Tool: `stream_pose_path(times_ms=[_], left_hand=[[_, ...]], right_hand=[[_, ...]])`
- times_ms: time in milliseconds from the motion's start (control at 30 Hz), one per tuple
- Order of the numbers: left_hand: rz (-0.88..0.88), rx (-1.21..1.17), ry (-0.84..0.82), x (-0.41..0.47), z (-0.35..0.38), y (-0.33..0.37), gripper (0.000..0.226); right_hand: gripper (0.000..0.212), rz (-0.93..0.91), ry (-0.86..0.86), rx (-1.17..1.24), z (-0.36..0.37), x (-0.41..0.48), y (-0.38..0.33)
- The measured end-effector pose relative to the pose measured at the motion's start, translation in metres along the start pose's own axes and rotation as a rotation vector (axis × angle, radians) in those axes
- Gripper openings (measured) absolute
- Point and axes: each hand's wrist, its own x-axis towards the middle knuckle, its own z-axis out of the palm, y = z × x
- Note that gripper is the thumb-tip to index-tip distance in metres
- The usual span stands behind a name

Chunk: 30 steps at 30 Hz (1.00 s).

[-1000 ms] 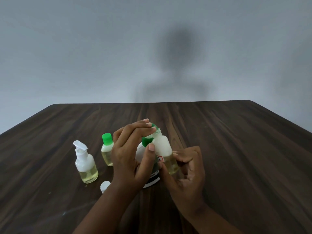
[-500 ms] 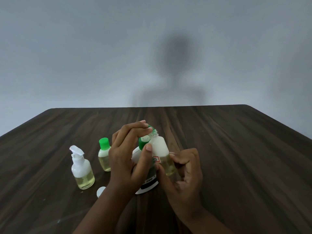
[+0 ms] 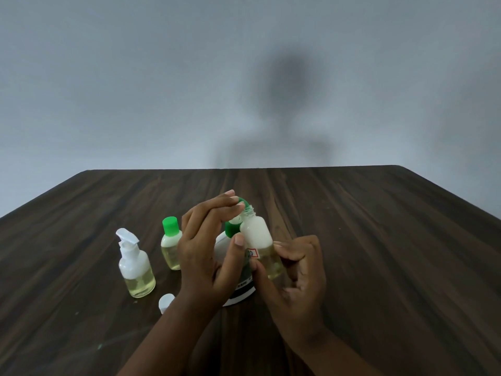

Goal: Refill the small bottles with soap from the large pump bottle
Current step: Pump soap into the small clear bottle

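While one loose white cap point(image 3: 166, 301) lies nearest on the table point(image 3: 379, 240), two hands are busy just behind it: the right hand point(image 3: 301, 278) pinches one uncapped small bottle point(image 3: 257, 234), tilted with its mouth beside the green pump head point(image 3: 231, 231), and the left hand point(image 3: 206, 253) lays straight fingers on that head, the one large pump bottle point(image 3: 241, 295) standing beneath. Off to the left stand two more small bottles, a white-pump bottle point(image 3: 135, 267) and, farther back, a green-capped bottle point(image 3: 171, 245), so three small in all
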Motion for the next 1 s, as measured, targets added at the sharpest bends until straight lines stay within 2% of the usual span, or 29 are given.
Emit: stream_pose_path(times_ms=[267, 733, 1000], left_hand=[[-0.007, -0.014, 0.020, -0.002, 0.002, -0.003, 0.023], [-0.029, -0.007, 0.038, 0.003, 0.001, 0.004, 0.027], [0.011, -0.011, 0.013, -0.009, 0.001, -0.006, 0.023]], right_hand=[[0.025, 0.027, -0.016, 0.007, 0.000, -0.004, 0.002], [0.025, 0.019, -0.001, -0.010, 0.003, 0.001, 0.000], [0.027, 0.025, -0.026, -0.020, -0.002, -0.006, 0.006]])
